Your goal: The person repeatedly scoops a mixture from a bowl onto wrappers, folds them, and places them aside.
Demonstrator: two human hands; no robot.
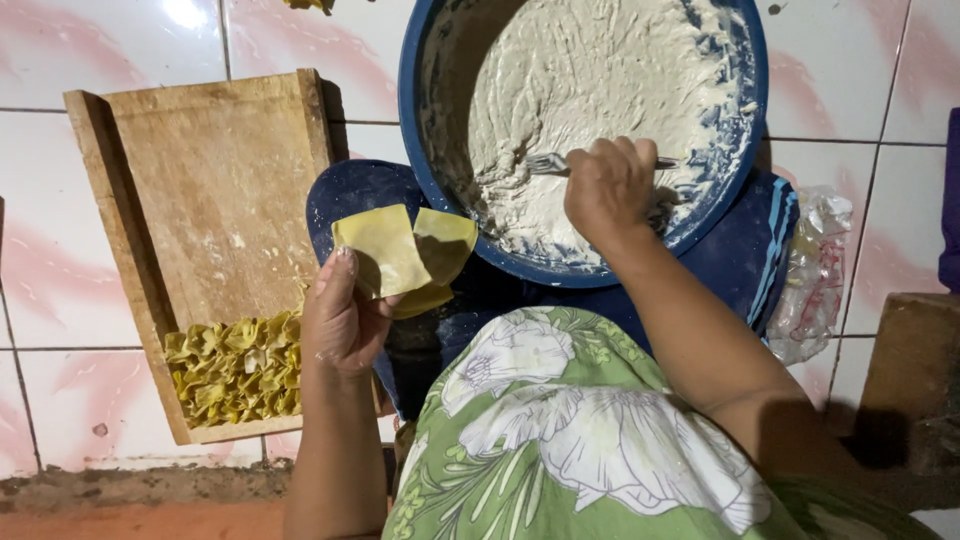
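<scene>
- A floor (70, 40) of white tiles with pink marbling and dark grout lines was seen.
- A wooden tray (215, 190) was laid on it, folded yellow dumplings (235, 368) heaped at its near end.
- A crumpled plastic bag (815, 275) was left at the right.

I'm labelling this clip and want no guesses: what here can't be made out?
Head view:
- Fork handle: hidden inside the right hand.
- Blue bowl top: cut off by the frame edge.
- Plastic bag contents: too crumpled to tell.
- Left hand palm: hidden behind yellow wrappers.
</scene>
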